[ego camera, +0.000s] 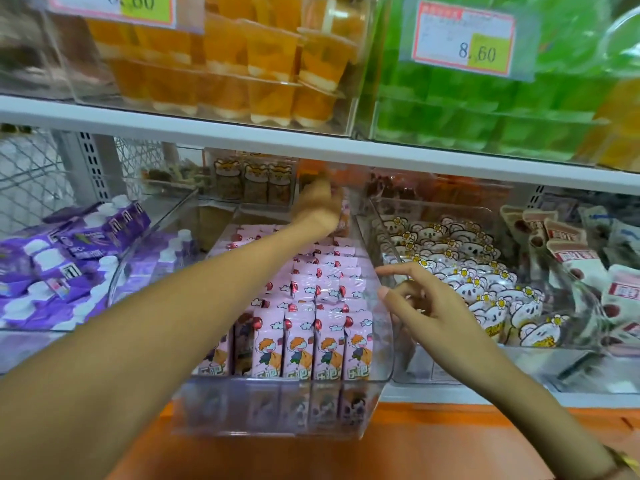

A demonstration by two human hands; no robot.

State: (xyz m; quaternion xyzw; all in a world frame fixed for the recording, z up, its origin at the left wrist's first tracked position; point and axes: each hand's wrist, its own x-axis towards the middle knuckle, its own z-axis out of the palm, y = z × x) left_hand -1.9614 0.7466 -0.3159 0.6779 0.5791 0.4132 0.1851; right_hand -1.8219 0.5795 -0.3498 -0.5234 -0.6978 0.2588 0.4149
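Several clear bins sit side by side under the white shelf [173,124]; the middle bin [277,410] juts out in front of its neighbours and is packed with upright rows of pink packets [329,341]. My left arm stretches over those rows, and my left hand [320,206] is at the bin's far end, by the rearmost packets — too blurred to tell whether it grips one. My right hand [426,303] hovers just beside the bin's right wall — forefinger out, other fingers loosely curled, holding nothing.
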